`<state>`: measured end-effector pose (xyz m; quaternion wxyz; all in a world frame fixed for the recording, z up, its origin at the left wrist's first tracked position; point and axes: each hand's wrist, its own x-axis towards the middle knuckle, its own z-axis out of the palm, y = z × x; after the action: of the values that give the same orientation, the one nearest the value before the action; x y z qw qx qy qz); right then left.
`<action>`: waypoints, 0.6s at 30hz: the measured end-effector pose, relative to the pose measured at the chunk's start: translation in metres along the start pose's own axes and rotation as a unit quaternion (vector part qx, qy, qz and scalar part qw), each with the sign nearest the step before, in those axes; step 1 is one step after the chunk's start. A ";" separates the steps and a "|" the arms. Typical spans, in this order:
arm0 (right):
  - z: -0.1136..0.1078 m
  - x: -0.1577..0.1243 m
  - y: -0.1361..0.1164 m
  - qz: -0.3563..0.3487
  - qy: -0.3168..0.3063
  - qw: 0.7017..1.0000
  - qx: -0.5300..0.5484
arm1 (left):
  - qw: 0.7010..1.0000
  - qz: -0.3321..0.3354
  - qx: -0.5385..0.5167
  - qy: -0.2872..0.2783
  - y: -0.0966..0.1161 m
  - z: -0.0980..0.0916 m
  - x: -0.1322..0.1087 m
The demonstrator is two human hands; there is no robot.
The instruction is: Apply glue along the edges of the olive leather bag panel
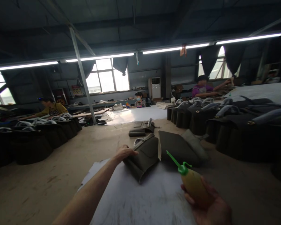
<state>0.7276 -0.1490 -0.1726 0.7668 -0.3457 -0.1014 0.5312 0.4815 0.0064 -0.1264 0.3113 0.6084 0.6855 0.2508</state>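
Left hand (125, 152) holds bag (146, 156) — right hand (213, 204) grips green-capped bottle (194, 185).

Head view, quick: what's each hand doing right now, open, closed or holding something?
Left hand: holding the dark bag at its left side.
Right hand: closed around the green-capped bottle.

One green-nozzled bottle (196, 187), three co-workers (52, 108) (140, 103) (204, 90), three windows (5, 90) (106, 80) (219, 67)
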 end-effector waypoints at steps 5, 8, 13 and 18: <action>0.008 -0.005 -0.003 0.040 0.045 0.998 0.007 | 0.999 -0.020 -0.041 -0.011 -0.007 0.012 -0.009; 0.012 -0.008 -0.005 0.049 0.048 0.998 0.004 | 0.995 -0.018 -0.098 -0.004 -0.010 0.012 -0.033; 0.013 -0.009 -0.006 0.052 0.046 0.998 -0.005 | 0.981 -0.034 -0.187 0.036 -0.031 -0.008 -0.092; 0.014 -0.007 -0.005 0.063 0.049 0.997 -0.014 | 0.951 -0.124 -0.283 0.032 -0.077 -0.033 -0.176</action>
<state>0.7212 -0.1507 -0.1578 0.7310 -0.3876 -0.0497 0.5595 0.4165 -0.1775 -0.1379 0.4775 0.3971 0.6661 0.4131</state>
